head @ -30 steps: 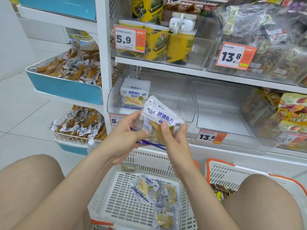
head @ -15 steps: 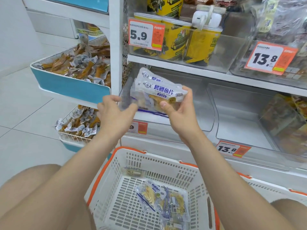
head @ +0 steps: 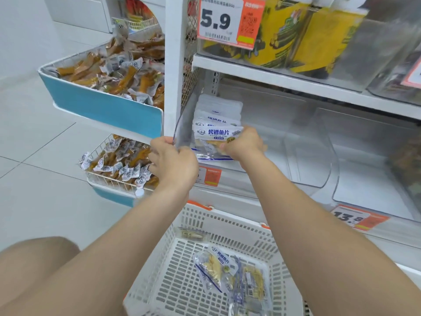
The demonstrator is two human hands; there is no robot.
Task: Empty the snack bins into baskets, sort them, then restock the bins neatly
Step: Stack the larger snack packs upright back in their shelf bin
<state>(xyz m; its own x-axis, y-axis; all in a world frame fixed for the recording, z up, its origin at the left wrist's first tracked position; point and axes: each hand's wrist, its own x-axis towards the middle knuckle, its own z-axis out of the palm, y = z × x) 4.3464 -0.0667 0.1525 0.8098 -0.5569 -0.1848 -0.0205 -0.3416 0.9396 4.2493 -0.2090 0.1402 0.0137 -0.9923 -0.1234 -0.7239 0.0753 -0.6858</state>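
**Fish packets going into the bin**

Since half a second ago, both hands have come down and the bundle has moved from in front of the bin into its mouth.

- The right hand (head: 245, 144) grasps a bundle of white-and-blue plastic fish packets (head: 216, 134), thumb on the front face and fingers wrapped behind.
- The bundle stands upright inside the clear plastic bin (head: 182, 124), just ahead of the stacked packets (head: 218, 108) at its back left.
- The left hand (head: 175, 160) is at the bin's front-left corner. Its fingers curl over the clear lip and grip it, just beside the bundle.
- Below the bin is a white slotted plastic basket (head: 205, 221) with orange trim. A few loose packets (head: 218, 267) lie on its floor.
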